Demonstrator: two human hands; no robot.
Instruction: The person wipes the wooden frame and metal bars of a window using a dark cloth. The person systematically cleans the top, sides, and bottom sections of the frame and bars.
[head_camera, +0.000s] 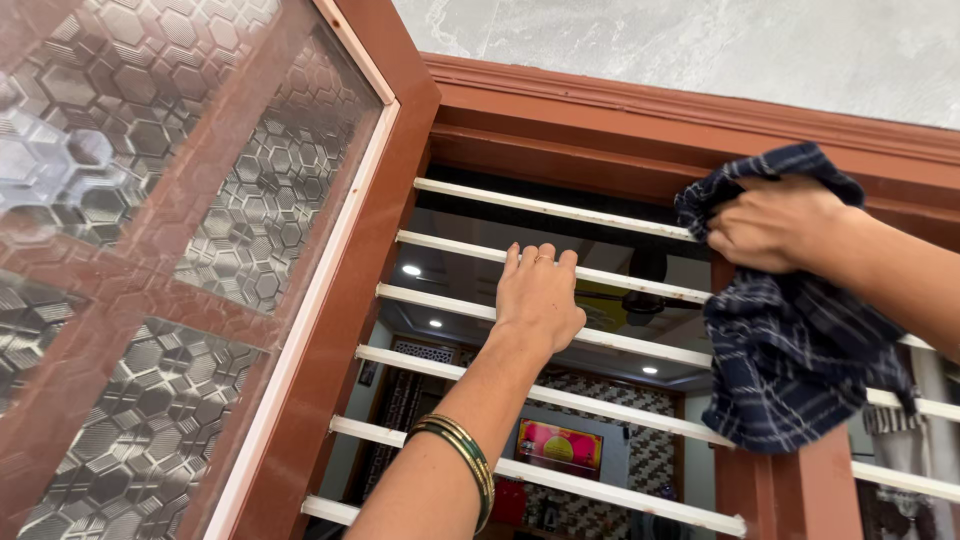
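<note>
My left hand (538, 295) grips one of the white horizontal window bars (440, 300), fingers hooked over the bar above it; green and gold bangles (462, 452) sit on that wrist. My right hand (775, 225) is bunched around a dark navy checked cloth (790, 350), pressed against the top white bar near the brown vertical post (775, 490) of the window frame. The cloth hangs down over several bars.
An open window shutter (170, 260) with hexagon-patterned frosted glass and a brown wooden frame stands at the left. A brown frame top (640, 120) and grey wall (700, 45) are above. Through the bars a room with ceiling lights and a ceiling fan (640, 305) shows.
</note>
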